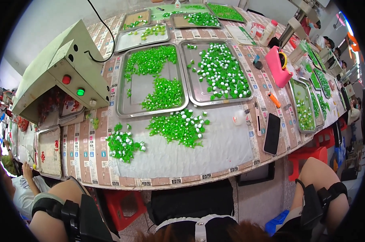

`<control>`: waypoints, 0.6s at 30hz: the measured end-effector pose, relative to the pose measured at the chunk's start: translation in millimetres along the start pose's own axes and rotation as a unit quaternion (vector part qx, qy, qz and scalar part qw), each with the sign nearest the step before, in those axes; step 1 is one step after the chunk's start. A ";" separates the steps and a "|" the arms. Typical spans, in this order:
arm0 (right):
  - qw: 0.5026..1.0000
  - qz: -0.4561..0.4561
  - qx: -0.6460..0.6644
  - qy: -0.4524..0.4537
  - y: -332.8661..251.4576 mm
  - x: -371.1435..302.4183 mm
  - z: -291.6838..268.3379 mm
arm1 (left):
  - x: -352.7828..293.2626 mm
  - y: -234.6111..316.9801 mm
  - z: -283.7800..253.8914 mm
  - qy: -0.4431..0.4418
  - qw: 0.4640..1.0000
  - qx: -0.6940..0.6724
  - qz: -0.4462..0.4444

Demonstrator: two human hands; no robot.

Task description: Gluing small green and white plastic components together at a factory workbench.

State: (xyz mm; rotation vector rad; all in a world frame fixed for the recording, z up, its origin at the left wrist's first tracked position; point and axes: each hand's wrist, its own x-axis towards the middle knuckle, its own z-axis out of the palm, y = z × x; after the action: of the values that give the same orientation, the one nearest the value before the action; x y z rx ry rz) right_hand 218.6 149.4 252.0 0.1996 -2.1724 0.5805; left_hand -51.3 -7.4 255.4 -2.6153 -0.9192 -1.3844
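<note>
Neither of my hands shows. My bent left arm [49, 226] and bent right arm [336, 201], both with black straps and black devices, stand at the lower corners. Closest in front of me, on a white sheet [222, 149], lie a smaller pile [121, 146] and a larger pile [176, 131] of small green plastic pieces mixed with white ball-like ones. Behind them are two metal trays. The left tray [138, 93] has two heaps of green pieces, the right tray [194, 86] green pieces with many white balls.
A pale green machine [49, 68] with red and green buttons stands at left. To the right lie a black phone [272, 134], an orange cutter [274, 100] and a pink tape dispenser [277, 68]. More trays fill the far side. Red stools [124, 209] stand below; a co-worker's hand [27, 171] is at left.
</note>
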 end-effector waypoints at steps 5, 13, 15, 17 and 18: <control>1.000 -0.012 -0.013 -0.021 5.8 0.5 0.7 | -9.0 -9.1 9.3 0.011 1.000 0.005 0.001; 0.996 -0.058 -0.047 -0.055 17.5 5.0 -1.3 | -21.6 -26.5 24.0 0.034 0.999 0.034 0.025; 0.995 -0.061 -0.051 -0.061 19.2 4.0 -0.6 | -24.5 -29.5 27.2 0.035 0.998 0.035 0.023; 0.994 -0.063 -0.053 -0.067 22.5 3.0 -0.2 | -27.7 -33.7 31.1 0.037 0.998 0.036 0.020; 0.994 -0.065 -0.054 -0.071 24.8 2.8 -0.1 | -29.2 -36.3 33.2 0.039 0.998 0.037 0.019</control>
State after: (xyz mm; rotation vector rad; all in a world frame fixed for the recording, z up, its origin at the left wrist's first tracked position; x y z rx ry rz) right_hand 208.6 171.4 245.9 0.3291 -2.3006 0.3832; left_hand -58.0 18.4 204.8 -2.4943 -0.8879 -1.4038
